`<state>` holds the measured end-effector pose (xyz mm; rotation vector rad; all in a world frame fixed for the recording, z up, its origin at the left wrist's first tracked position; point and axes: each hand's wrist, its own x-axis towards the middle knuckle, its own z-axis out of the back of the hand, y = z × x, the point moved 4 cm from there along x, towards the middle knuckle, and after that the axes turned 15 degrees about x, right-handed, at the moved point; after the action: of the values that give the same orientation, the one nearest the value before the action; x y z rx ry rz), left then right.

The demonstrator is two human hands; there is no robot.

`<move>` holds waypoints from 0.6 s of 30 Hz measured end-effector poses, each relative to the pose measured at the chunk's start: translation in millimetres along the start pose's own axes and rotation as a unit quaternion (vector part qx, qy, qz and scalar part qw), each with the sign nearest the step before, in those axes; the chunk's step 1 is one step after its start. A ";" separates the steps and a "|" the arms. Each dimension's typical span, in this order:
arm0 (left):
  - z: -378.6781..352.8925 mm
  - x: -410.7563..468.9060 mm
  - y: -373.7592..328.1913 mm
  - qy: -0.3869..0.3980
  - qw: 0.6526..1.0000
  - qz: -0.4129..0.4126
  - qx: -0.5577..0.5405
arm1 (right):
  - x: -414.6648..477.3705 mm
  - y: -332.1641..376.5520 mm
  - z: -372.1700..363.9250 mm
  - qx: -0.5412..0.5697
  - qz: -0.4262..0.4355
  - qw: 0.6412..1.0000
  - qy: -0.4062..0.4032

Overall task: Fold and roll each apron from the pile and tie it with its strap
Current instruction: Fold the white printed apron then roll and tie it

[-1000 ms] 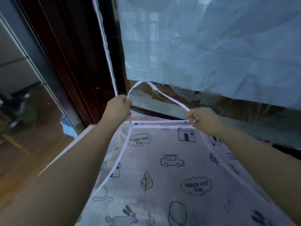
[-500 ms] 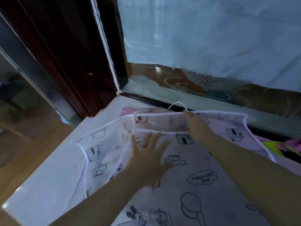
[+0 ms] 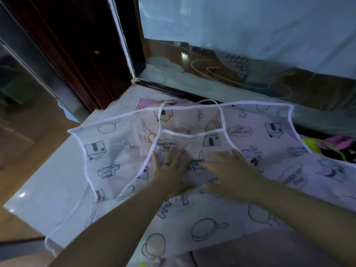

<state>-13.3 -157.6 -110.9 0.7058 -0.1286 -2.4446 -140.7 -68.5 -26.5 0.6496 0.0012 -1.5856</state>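
1. The left grip [image 3: 169, 170] is laid flat on the apron [image 3: 189, 144], with its fingers spread wide. Nothing is pinched by it.
2. The right grip [image 3: 229, 176] is pressed flat just beside it, fingers spread too. It looks a little blurred.
3. The apron is spread out in the middle of the frame, on a white desk [image 3: 38, 185].
4. The apron is thin and can be seen through, so it is likely very light, soft and a bit slippery. It may slide or bunch up when it is folded.
5. It is best taken by the white edge band [image 3: 192, 134] or at the top corners, where the strap [image 3: 221, 118] is joined.
6. A wide printed sheet [image 3: 119, 143] lies under it. It cannot be told if this is a second apron, and it might be dragged along.
7. A pink checked cloth [image 3: 146, 102] peeks out at the top.
8. Bright cloths [image 3: 327, 143] are heaped at the right edge of the frame.
9. A window pane [image 3: 231, 35] stands close behind, and a dark wood frame [image 3: 77, 45] fills the upper left.
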 end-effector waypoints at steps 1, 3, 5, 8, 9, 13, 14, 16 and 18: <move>1.7 0.4 0.6 -0.003 1.000 0.007 -0.005 | -19.2 4.7 -14.9 -0.007 -0.010 0.999 0.047; 8.8 -2.2 1.3 0.002 1.000 0.022 -0.013 | -42.3 -1.5 -41.4 0.002 -0.037 0.995 0.095; 21.7 -13.5 0.5 -0.002 0.998 0.049 -0.028 | -46.8 -22.1 -62.3 0.034 -0.073 0.991 0.110; 39.0 -47.5 2.8 -0.083 0.987 0.100 -0.090 | -42.5 -41.6 -78.0 0.069 -0.107 0.986 0.104; 40.3 -65.6 2.8 -0.124 0.978 0.118 -0.119 | -43.7 -42.6 -81.7 0.065 -0.103 0.988 0.095; 20.2 -141.1 1.2 -0.244 0.916 0.204 -0.245 | -58.4 -26.8 -75.3 0.058 -0.049 0.997 0.006; 10.4 -156.8 0.0 -0.262 0.899 0.226 -0.269 | -63.1 -20.6 -70.9 0.063 -0.031 0.997 -0.014; -7.8 -195.0 -8.0 -0.313 0.856 0.261 -0.317 | -81.3 -0.1 -64.8 0.065 0.031 0.997 -0.042; -19.0 -223.8 -18.6 -0.352 0.794 0.312 -0.386 | -100.7 12.2 -63.8 0.037 0.078 0.996 -0.031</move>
<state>141.0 -15.1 -29.1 -0.5567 0.3019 -1.7330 -106.2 46.0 -34.8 0.6429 -0.1523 -1.4585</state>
